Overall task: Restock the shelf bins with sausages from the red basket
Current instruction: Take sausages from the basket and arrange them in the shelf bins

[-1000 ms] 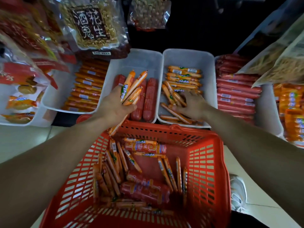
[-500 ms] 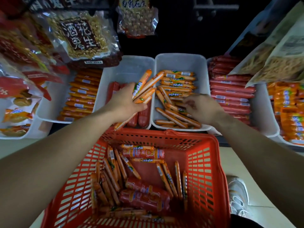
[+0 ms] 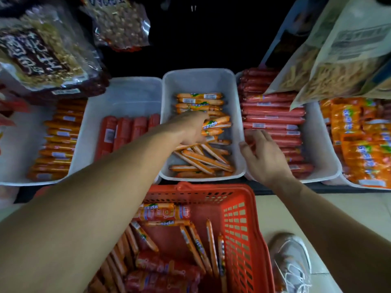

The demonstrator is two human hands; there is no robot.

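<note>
My left hand (image 3: 188, 130) reaches into the middle white bin (image 3: 240, 123) and is shut on a bundle of thin orange sausages (image 3: 215, 125), held over the stacked ones there. More thin orange sausages (image 3: 203, 159) lie loose at the bin's front. My right hand (image 3: 264, 155) hovers with fingers apart over this bin's right rim and the neighbouring bin of long red sausages (image 3: 273, 115); it holds nothing. Below, the red basket (image 3: 243, 229) holds several thin orange sausages (image 3: 194, 244) and thick red ones (image 3: 160, 265).
A white bin with thick red sausages (image 3: 124, 134) is left of the middle one, and another with orange sausages (image 3: 59, 142) further left. Orange packs (image 3: 359, 144) fill the far right. Snack bags (image 3: 42, 53) hang above. My shoe (image 3: 294, 267) stands right of the basket.
My left hand has carried the bundle of orange sausages rightwards from the red-sausage bin into the middle bin. My right hand has left the middle bin and moved right to its rim.
</note>
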